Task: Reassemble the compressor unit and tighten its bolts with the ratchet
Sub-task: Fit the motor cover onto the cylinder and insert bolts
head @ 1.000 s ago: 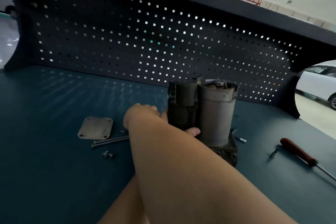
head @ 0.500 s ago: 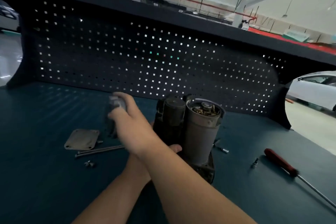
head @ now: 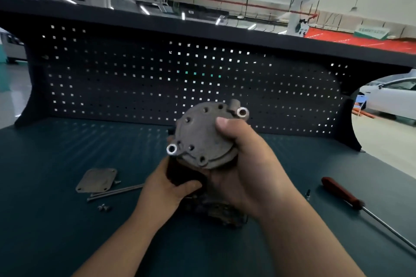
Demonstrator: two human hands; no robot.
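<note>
Far to my left on the dark teal surface lies a flat square plate with a hole at each corner. Just in front of it are two long bolts, lying side by side and pointing toward the middle. A couple of small screws sit a little nearer to me.

My left grip is wrapped round the dark side of the compressor unit, fingers behind and thumb in front. The unit stands in the middle of the surface, its grimy base down near my wrists.

My right grip holds the round end cover at the top of the unit, thumb pressed on its face and fingers curled under its rim. The cover is tilted toward me, showing a ring of small holes and two bright lugs. I cannot tell whether it is seated on the unit.

To my right, a small bolt stands apart, just beside a red-handled tool whose long metal shaft runs off toward the right edge. A dark pegboard backs the surface, and a white car shows past its right end.
</note>
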